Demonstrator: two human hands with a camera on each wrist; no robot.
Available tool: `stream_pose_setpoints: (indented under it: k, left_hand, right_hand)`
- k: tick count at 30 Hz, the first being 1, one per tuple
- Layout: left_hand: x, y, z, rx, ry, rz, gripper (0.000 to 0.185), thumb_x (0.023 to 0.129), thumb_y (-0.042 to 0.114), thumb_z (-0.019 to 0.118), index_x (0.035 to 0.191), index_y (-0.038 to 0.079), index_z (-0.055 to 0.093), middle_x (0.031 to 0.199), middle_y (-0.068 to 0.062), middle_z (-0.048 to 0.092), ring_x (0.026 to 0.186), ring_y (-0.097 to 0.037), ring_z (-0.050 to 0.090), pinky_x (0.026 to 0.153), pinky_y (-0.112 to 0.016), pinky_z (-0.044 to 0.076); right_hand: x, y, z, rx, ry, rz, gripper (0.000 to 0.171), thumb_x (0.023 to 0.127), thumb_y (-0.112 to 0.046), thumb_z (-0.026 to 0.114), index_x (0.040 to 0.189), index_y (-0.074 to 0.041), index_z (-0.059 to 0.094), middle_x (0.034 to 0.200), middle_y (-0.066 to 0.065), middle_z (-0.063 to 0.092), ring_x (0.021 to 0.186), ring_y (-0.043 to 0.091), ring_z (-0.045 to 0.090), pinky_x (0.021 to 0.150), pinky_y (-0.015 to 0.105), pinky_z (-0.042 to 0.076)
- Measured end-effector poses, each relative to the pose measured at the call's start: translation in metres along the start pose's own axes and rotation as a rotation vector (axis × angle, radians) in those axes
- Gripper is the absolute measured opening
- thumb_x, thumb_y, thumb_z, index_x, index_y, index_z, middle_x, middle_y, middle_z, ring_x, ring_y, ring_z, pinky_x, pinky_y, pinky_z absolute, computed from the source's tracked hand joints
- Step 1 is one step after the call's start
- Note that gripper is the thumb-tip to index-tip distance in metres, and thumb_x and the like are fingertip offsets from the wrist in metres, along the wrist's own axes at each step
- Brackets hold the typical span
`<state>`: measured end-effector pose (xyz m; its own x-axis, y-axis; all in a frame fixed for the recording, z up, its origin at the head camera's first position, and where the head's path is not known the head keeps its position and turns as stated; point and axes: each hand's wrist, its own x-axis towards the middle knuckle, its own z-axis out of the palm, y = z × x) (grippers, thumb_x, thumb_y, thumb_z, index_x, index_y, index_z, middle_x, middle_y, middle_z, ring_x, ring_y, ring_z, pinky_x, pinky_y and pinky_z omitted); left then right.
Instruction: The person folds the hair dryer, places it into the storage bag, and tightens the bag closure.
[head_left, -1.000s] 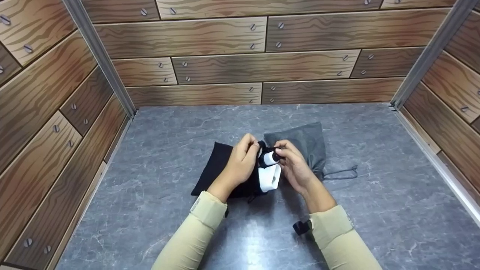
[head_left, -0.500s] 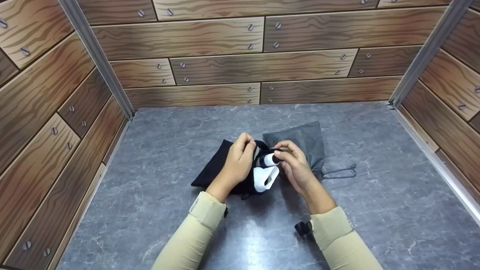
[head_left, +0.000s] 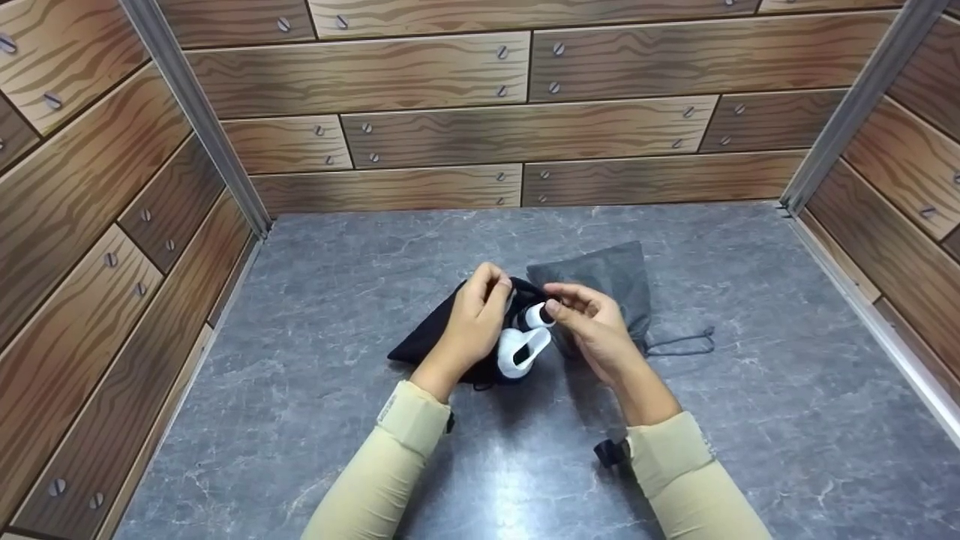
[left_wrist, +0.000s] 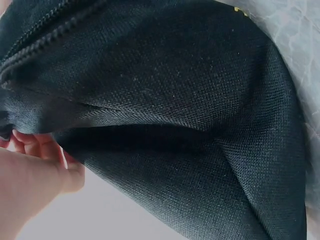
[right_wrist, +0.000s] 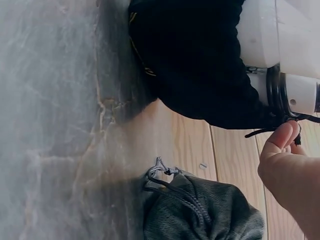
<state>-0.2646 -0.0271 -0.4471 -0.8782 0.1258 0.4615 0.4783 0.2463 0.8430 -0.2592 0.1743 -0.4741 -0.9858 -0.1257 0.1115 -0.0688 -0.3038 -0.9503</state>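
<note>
A black drawstring bag (head_left: pixel 431 335) is tilted up off the table, its mouth facing right. My left hand (head_left: pixel 478 315) grips the upper edge of that mouth; in the left wrist view its fingers curl at the fabric beside a dark cord (left_wrist: pixel 47 37). Opposite it, my right hand (head_left: pixel 596 326) pinches the bag's rim and cord with thumb and fingertips. Out of the mouth stick a white hollow part (head_left: pixel 512 364) and a white cylinder (head_left: pixel 537 316) with black bands and a dark end. What they belong to is hidden inside the bag.
Just behind my right hand lies a grey drawstring pouch (head_left: pixel 611 274), its cord loop (head_left: pixel 686 345) stretching right. Wood-patterned walls (head_left: pixel 435 135) enclose the grey marbled table (head_left: pixel 315 300) at the back and sides.
The bag's mouth has turned slightly toward me and opened wider round the white parts, which have shifted a little left. The grey pouch stays where it was.
</note>
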Motion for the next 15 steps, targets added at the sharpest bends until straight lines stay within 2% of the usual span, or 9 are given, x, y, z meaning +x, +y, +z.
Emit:
stream_pose_setpoints:
  k: [3,8,11,15]
  left_hand:
    - [0.0,0.001,0.001,-0.008,-0.012,-0.014,0.017,0.107,0.011,0.05,0.093,0.005,0.057,0.079,0.004,0.052,0.074,-0.012,0.051,0.07,-0.025,0.043]
    - [-0.001,0.003,0.001,-0.007,-0.026,-0.035,0.017,0.107,0.013,0.05,0.094,0.007,0.058,0.081,0.004,0.055,0.078,-0.011,0.053,0.074,-0.026,0.044]
    - [-0.002,0.003,0.002,-0.007,-0.044,-0.026,0.017,0.108,0.014,0.051,0.095,0.007,0.059,0.084,0.001,0.058,0.08,-0.012,0.054,0.076,-0.027,0.045]
    - [-0.003,0.002,0.003,0.014,-0.088,0.004,0.016,0.107,0.015,0.055,0.098,0.006,0.064,0.092,-0.003,0.065,0.086,-0.012,0.058,0.082,-0.027,0.048]
  right_hand:
    - [0.0,-0.006,-0.002,-0.019,-0.025,0.057,0.036,0.096,0.002,0.071,0.13,0.013,0.066,0.11,0.006,0.074,0.097,0.012,0.066,0.084,0.02,0.055]
    - [0.0,-0.016,-0.008,-0.13,-0.076,0.133,0.023,0.093,-0.004,0.078,0.114,0.004,0.077,0.09,-0.003,0.076,0.08,0.007,0.063,0.071,0.019,0.05]
    - [-0.001,-0.02,-0.011,-0.174,-0.045,0.136,0.014,0.091,-0.006,0.08,0.105,-0.004,0.08,0.083,-0.005,0.075,0.072,0.005,0.061,0.063,0.018,0.047]
    - [-0.003,-0.021,-0.014,-0.137,0.024,0.131,0.005,0.092,-0.006,0.081,0.095,-0.009,0.079,0.081,-0.003,0.076,0.071,0.005,0.065,0.063,0.018,0.051]
